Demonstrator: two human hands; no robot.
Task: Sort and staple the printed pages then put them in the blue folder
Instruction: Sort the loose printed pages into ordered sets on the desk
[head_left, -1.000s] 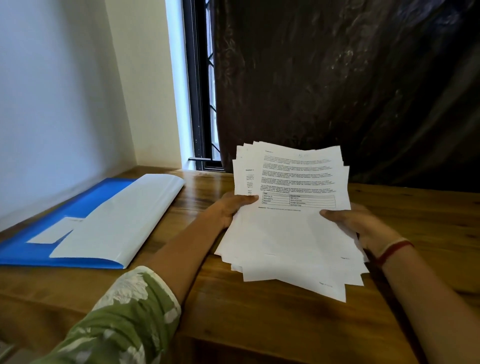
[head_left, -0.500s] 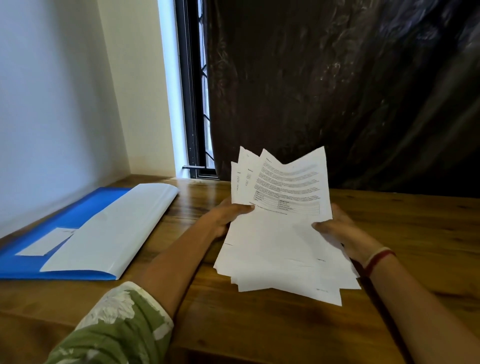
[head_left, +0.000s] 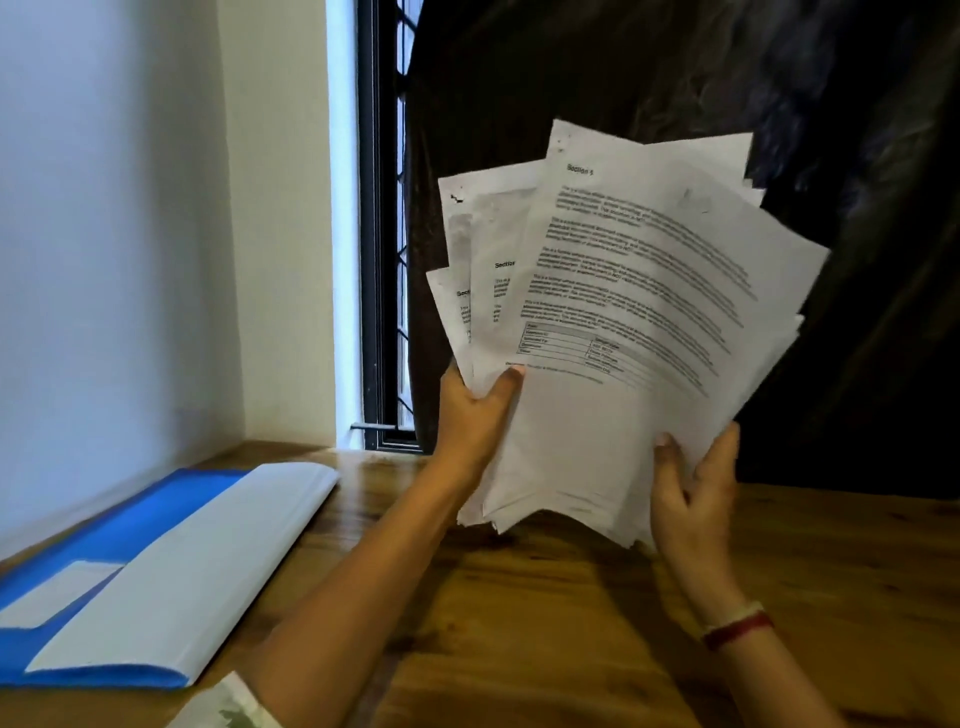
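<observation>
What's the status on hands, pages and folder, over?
Left hand and right hand both grip the printed pages, fanned, above the table. Blue folder lies at left, untouched. No stapler in view.

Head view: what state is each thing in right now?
Pages: loose, fanned, held up off the table.
Left hand: grips the pages' left edge.
Right hand: holds their lower right corner.
Blue folder: flat on the table, white sheet on it.
</observation>
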